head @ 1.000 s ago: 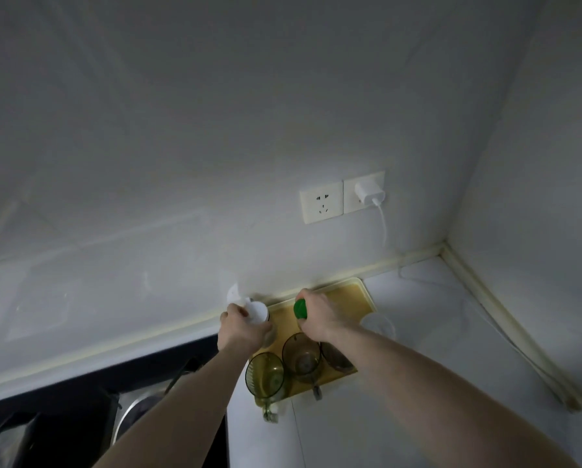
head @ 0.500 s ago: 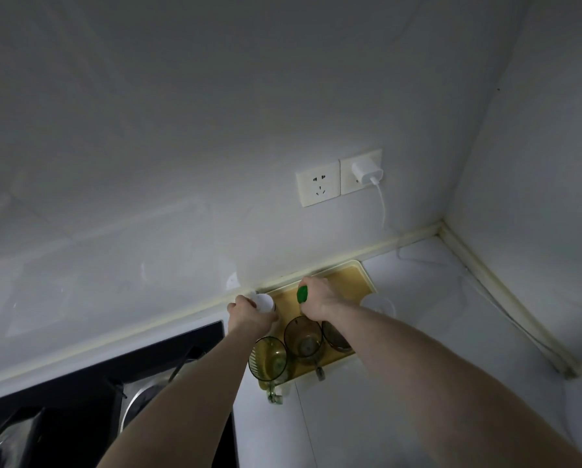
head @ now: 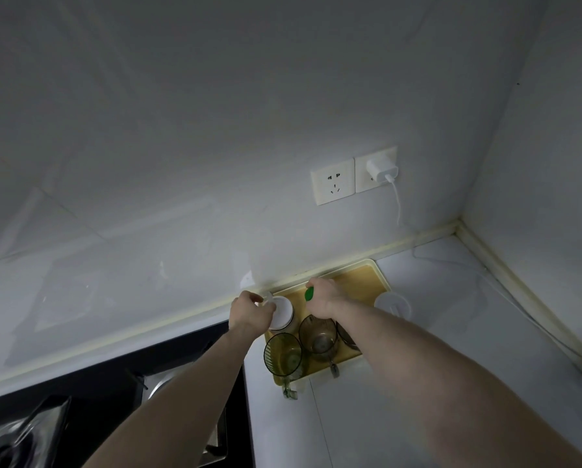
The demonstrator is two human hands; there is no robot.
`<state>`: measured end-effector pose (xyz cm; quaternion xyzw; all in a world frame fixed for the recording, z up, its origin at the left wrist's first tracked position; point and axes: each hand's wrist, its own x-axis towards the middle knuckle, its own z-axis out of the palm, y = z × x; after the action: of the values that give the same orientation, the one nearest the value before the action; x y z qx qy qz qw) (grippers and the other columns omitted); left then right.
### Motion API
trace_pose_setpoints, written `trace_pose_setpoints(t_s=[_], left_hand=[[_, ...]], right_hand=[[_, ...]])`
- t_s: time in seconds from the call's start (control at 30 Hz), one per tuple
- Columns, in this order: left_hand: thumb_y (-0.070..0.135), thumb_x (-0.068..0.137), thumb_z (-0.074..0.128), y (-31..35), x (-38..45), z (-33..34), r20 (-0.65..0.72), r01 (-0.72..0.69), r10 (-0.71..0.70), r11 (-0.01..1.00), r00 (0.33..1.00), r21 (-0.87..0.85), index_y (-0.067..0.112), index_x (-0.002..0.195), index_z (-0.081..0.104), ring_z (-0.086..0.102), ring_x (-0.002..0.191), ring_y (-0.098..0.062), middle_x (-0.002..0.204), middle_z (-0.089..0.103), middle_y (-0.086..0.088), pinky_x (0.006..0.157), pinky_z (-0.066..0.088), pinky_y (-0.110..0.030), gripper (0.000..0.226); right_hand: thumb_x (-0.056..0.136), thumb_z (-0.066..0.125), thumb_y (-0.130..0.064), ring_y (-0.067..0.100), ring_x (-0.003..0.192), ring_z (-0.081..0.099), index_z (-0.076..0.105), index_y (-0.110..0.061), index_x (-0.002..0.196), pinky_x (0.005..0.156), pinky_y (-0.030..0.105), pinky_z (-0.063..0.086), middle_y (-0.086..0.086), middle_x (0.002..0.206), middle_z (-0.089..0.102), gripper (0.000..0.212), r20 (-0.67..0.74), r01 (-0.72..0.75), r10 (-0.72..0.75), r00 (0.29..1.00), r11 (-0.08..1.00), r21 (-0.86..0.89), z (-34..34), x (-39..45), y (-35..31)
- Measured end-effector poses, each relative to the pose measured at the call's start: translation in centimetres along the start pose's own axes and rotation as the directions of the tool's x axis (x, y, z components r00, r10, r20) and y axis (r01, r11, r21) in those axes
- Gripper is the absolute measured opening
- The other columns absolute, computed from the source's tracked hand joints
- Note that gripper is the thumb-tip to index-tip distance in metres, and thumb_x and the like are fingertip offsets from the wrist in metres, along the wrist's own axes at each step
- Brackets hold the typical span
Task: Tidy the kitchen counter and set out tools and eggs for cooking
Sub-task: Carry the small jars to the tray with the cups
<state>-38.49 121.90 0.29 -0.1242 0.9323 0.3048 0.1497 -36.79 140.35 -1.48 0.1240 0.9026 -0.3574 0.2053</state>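
Yellow tray (head: 367, 275) sits on the white worktop (head: 434, 349) against the wall, carrying three glass mugs (head: 283, 358) at its near edge. Our left hand (head: 249, 312) curls round a white-lidded jar (head: 280, 312) at the tray's left end, while our right hand (head: 323, 297) grips a green-capped thing (head: 309, 294) over the tray. We see no eggs.
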Motion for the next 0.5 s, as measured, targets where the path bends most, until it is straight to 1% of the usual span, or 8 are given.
trace_pose_setpoints(t_s=[0.07,0.13,0.23,0.3,0.37,0.43,0.47,0.5], left_hand=[[0.035,0.089,0.070,-0.4,-0.7,-0.6,-0.026,-0.034,0.033,0.999,0.999,-0.035,0.015,0.118,0.060,0.055,0.096,-0.019,0.126,0.061,-0.004,0.076,0.043,-0.030,0.036],[0.031,0.088,0.071,-0.9,-1.8,-1.3,-0.049,-0.076,0.073,0.994,0.996,-0.077,0.019,0.112,0.061,0.058,0.100,-0.018,0.124,0.062,0.000,0.077,0.046,-0.030,0.028],[0.025,0.086,0.071,-1.4,-4.4,-2.6,-0.085,-0.157,0.144,0.973,0.986,-0.167,0.025,0.098,0.061,0.060,0.107,-0.015,0.119,0.061,0.003,0.081,0.053,-0.033,0.015],[0.021,0.085,0.071,-2.2,-6.7,-3.8,-0.104,-0.211,0.192,0.953,0.976,-0.218,0.029,0.093,0.061,0.062,0.110,-0.015,0.117,0.061,0.004,0.085,0.054,-0.035,0.015],[0.018,0.084,0.070,-3.5,-9.2,-5.5,-0.115,-0.251,0.228,0.932,0.967,-0.262,0.034,0.091,0.060,0.066,0.100,-0.015,0.113,0.066,0.001,0.083,0.056,-0.034,0.019],[0.018,0.083,0.070,-5.1,-11.5,-7.5,-0.118,-0.286,0.263,0.915,0.958,-0.284,0.036,0.090,0.061,0.067,0.078,-0.017,0.104,0.071,0.000,0.072,0.054,-0.030,0.022],[0.016,0.083,0.070,-6.0,-12.8,-8.6,-0.124,-0.310,0.287,0.912,0.950,-0.267,0.036,0.091,0.061,0.066,0.073,-0.014,0.103,0.071,0.002,0.070,0.052,-0.025,0.023],[0.013,0.084,0.070,-6.7,-13.6,-9.4,-0.130,-0.343,0.320,0.908,0.938,-0.241,0.035,0.092,0.062,0.066,0.077,-0.008,0.104,0.070,0.004,0.073,0.050,-0.019,0.025]], right_hand=[[0.093,0.061,-0.018,0.031,0.132,0.051,0.043,-0.021,0.151,0.103,0.036,0.049,0.009,0.151,0.045,0.061,-0.012,-0.006,0.006,1.000,1.000,0.005,-0.5,-0.7,0.0],[0.094,0.061,-0.021,0.029,0.135,0.048,0.043,-0.022,0.151,0.107,0.035,0.046,0.007,0.153,0.044,0.060,-0.051,0.002,-0.001,0.999,1.000,0.028,-1.1,-1.9,0.0],[0.093,0.062,-0.020,0.025,0.131,0.050,0.050,-0.023,0.144,0.106,0.034,0.046,0.004,0.147,0.049,0.053,-0.175,0.075,-0.059,0.983,0.993,0.088,-1.9,-4.5,-0.7],[0.092,0.062,-0.017,0.022,0.127,0.054,0.055,-0.025,0.137,0.104,0.033,0.047,0.000,0.141,0.053,0.046,-0.276,0.161,-0.114,0.954,0.975,0.156,-1.8,-6.9,-1.5],[0.093,0.063,-0.017,0.018,0.121,0.057,0.059,-0.027,0.132,0.103,0.034,0.049,-0.004,0.137,0.057,0.041,-0.337,0.245,-0.158,0.928,0.941,0.234,-1.2,-9.7,-2.7],[0.093,0.063,-0.019,0.013,0.118,0.058,0.060,-0.030,0.129,0.102,0.034,0.050,-0.010,0.133,0.060,0.038,-0.355,0.294,-0.180,0.917,0.908,0.298,-0.3,-12.4,-3.7],[0.092,0.062,-0.020,0.011,0.117,0.059,0.060,-0.033,0.127,0.102,0.034,0.051,-0.013,0.130,0.061,0.037,-0.349,0.312,-0.195,0.917,0.894,0.321,0.5,-13.6,-4.3],[0.092,0.061,-0.021,0.009,0.116,0.059,0.060,-0.036,0.125,0.101,0.033,0.051,-0.015,0.126,0.062,0.037,-0.334,0.317,-0.203,0.920,0.887,0.335,0.9,-14.6,-4.7]])
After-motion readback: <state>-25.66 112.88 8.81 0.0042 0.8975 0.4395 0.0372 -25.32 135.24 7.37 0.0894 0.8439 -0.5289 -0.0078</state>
